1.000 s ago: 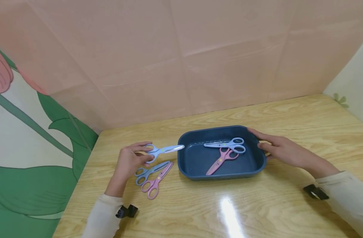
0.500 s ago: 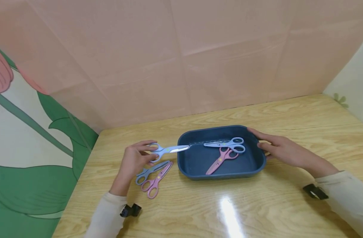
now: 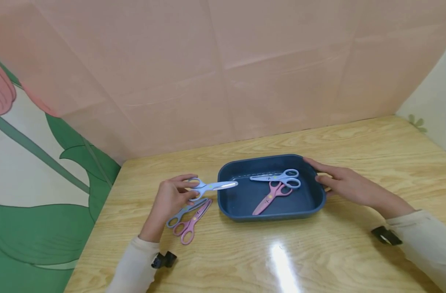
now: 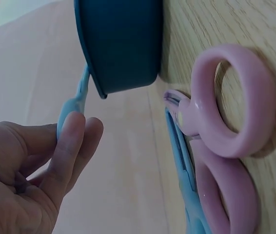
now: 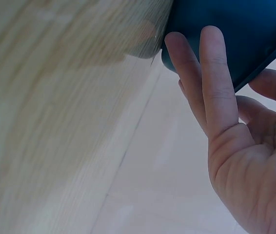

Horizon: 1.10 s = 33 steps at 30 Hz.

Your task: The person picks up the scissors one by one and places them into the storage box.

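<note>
My left hand (image 3: 171,198) pinches light blue scissors (image 3: 212,186) by the finger loops, blades pointing right. In the head view the blade tips overlap the left rim of a dark blue basin (image 3: 241,217). In the left wrist view the held scissors (image 4: 73,102) appear edge-on beside the basin's wall (image 4: 121,44). My right hand (image 3: 349,185) grips the basin's right end, its thumb over the rim; the right wrist view shows fingers (image 5: 218,83) against the outer wall. Inside the basin, blue scissors (image 3: 281,178) partly cover pink scissors (image 3: 268,201).
Left of the basin, pink scissors (image 3: 190,226) and blue scissors (image 3: 177,217) lie together on the wooden table (image 3: 237,260), the blue pair partly hidden by my left hand. A pinkish sheet (image 3: 171,81) hangs behind the table, and a leaf-patterned wall (image 3: 36,183) stands at left.
My left hand has moved right with the blue scissors, so their tips now reach past the basin's left rim. The right hand and the basin have stayed almost still.
</note>
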Each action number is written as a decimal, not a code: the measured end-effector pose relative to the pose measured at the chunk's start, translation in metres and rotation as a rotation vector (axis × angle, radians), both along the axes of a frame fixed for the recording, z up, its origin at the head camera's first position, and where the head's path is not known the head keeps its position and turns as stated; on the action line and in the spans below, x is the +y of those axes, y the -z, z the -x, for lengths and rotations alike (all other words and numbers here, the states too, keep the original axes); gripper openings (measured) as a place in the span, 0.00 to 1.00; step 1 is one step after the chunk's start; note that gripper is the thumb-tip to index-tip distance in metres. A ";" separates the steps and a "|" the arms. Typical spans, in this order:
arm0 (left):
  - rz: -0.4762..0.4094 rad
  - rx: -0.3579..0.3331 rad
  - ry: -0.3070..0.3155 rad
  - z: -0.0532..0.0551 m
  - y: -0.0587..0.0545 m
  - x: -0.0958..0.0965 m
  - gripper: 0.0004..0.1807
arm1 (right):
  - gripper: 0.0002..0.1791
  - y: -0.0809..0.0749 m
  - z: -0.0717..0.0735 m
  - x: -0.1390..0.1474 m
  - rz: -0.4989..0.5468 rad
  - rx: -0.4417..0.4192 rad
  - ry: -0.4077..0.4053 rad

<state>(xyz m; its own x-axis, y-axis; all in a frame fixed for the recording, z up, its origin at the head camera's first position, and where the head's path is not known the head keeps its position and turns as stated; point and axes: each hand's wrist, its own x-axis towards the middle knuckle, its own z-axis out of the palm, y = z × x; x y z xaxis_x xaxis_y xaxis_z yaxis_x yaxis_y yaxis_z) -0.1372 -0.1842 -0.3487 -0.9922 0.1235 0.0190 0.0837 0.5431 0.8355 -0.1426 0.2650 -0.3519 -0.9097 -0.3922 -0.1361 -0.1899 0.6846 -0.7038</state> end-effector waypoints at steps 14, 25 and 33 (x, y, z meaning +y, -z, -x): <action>0.015 0.013 0.059 -0.001 -0.006 0.010 0.15 | 0.31 -0.001 0.000 -0.001 -0.018 0.015 0.003; 0.026 0.019 0.058 -0.003 -0.008 0.016 0.13 | 0.32 0.000 0.000 -0.003 -0.014 -0.009 0.016; 0.110 0.061 0.076 0.000 -0.015 0.030 0.12 | 0.31 0.000 -0.001 -0.003 0.003 0.008 0.005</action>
<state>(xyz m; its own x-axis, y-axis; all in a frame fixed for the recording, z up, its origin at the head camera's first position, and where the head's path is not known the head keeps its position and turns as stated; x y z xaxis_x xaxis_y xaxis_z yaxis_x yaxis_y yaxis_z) -0.1370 -0.1540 -0.3332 -0.9772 0.2032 0.0615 0.1772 0.6209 0.7636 -0.1415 0.2616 -0.3515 -0.9129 -0.3878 -0.1272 -0.1922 0.6835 -0.7042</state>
